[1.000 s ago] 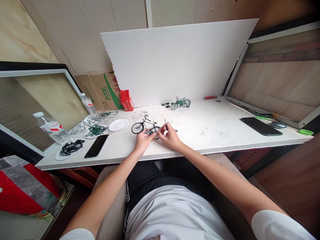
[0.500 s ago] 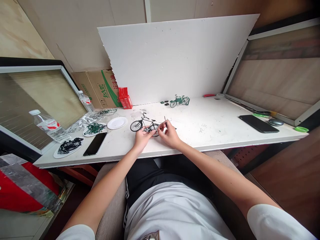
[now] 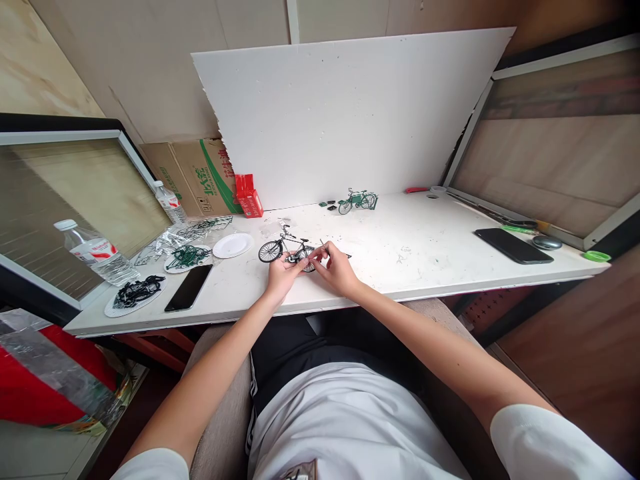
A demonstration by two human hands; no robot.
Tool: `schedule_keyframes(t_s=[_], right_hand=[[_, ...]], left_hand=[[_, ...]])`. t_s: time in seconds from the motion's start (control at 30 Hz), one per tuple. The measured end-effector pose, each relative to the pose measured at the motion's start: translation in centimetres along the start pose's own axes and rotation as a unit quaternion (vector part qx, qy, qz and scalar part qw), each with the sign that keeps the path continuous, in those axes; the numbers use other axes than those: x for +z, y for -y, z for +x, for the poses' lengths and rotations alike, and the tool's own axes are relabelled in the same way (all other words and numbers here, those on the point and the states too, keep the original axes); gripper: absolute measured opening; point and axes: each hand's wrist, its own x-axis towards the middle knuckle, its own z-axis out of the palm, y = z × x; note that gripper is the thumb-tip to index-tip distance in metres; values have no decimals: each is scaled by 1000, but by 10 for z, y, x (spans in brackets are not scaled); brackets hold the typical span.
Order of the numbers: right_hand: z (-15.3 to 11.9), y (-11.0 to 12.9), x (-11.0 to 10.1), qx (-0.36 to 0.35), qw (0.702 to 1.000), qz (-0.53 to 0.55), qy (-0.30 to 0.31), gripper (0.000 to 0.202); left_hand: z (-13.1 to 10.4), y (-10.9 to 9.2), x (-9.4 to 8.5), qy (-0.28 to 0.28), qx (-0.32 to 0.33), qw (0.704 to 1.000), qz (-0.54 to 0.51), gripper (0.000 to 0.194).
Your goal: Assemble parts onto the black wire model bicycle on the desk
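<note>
A small black model bicycle [image 3: 271, 251] stands near the front of the white table, its front wheel to the left. My left hand [image 3: 281, 272] is closed on its lower frame, thumb and fingertips near the pedals and rear wheel. My right hand [image 3: 336, 268] is closed at the rear wheel, its fingertips pinched beside my left thumb. A thin stick-like tool [image 3: 321, 243] pokes up from the right fingers; most of it is hidden. The fingers cover part of the rear wheel, and any small part between them cannot be made out.
A green model bicycle [image 3: 358, 201] stands at the back, small dark pieces [image 3: 331, 207] beside it. On the left are plates of black parts [image 3: 136, 292] and green parts [image 3: 187, 257], a white plate [image 3: 233, 245], a phone [image 3: 189, 288] and water bottles [image 3: 95, 252]. Another phone [image 3: 513, 246] lies right.
The tool in my right hand has tipped lower, and the right fingertips have moved slightly left, closer to my left thumb. The bicycle stays in place; the whole view has shifted slightly.
</note>
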Motion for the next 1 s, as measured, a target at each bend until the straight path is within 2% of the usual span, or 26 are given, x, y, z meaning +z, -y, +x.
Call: schedule_keyframes(t_s=[0.23, 0.67, 1.0], right_hand=[[0, 0, 0, -5, 1000, -11, -2, 27], [-3, 0, 2, -32, 994, -99, -25, 9], [0, -1, 2, -68, 995, -67, 6, 25]], left_hand=[[-2, -4, 2, 4, -10, 1000, 4, 63], [1, 1, 1, 7, -2, 1000, 6, 63], [1, 1, 2, 0, -3, 1000, 6, 66]])
